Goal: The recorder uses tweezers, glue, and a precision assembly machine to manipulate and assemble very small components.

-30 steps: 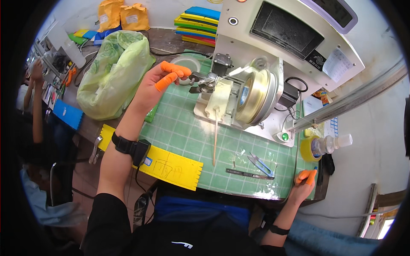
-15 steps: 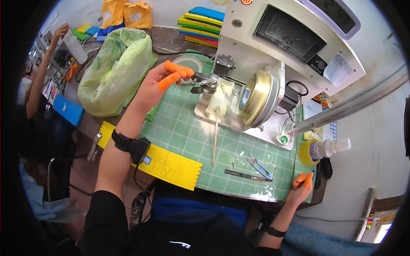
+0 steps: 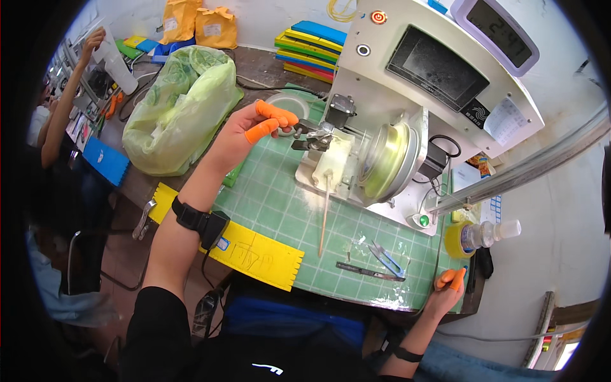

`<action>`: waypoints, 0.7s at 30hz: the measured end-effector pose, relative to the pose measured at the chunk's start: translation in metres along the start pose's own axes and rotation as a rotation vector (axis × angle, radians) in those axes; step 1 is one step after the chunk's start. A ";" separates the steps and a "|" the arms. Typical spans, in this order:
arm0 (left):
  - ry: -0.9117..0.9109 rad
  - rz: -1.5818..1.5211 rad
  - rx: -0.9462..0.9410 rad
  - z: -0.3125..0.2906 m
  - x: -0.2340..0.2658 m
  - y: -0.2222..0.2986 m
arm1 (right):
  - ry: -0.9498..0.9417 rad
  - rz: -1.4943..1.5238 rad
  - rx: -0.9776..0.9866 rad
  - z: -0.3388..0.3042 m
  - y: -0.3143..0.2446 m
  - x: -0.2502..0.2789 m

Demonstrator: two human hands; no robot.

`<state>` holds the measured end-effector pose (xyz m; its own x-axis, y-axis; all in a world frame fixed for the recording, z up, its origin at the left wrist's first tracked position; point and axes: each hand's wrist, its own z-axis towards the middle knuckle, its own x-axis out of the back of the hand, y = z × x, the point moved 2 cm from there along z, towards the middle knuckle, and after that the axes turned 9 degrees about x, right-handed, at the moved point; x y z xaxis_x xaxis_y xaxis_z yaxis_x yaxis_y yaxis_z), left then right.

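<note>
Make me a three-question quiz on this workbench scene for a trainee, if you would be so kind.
1. True or false: the blue snips lie on the green mat.
2. Which is nearest the metal clamp? A) the right hand; B) the left hand; C) the blue snips.
3. Fill in the blank: the finger covers are ____ in colour.

Key:
1. True.
2. B, the left hand.
3. Orange.
</note>
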<state>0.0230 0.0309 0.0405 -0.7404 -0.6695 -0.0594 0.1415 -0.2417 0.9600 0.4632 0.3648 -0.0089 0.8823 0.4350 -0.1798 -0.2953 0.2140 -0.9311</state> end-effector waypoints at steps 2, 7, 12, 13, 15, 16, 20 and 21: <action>-0.013 -0.015 -0.001 0.000 0.000 -0.001 | 0.013 -0.001 -0.008 0.000 0.002 0.001; -0.019 -0.070 0.004 0.000 0.002 -0.005 | 0.011 -0.018 -0.006 0.001 0.002 0.000; -0.014 -0.050 0.004 0.000 0.004 -0.003 | 0.024 -0.017 -0.016 0.001 0.001 -0.002; -0.008 -0.054 0.014 0.001 0.004 -0.005 | 0.002 -0.015 -0.010 0.001 0.001 -0.001; -0.012 -0.053 0.009 0.001 0.004 -0.005 | -0.022 -0.013 -0.007 0.000 0.001 -0.002; -0.015 -0.051 0.004 0.001 0.003 -0.004 | -0.009 -0.011 -0.007 0.000 0.001 -0.002; 0.000 -0.038 0.017 0.000 0.002 -0.001 | -0.006 0.000 -0.001 0.000 0.000 -0.002; -0.010 -0.049 0.011 0.000 0.002 -0.003 | -0.007 0.001 -0.001 0.000 0.000 -0.002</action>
<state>0.0211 0.0298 0.0378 -0.7529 -0.6499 -0.1040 0.0977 -0.2666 0.9588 0.4609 0.3637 -0.0088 0.8794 0.4415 -0.1781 -0.2955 0.2129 -0.9313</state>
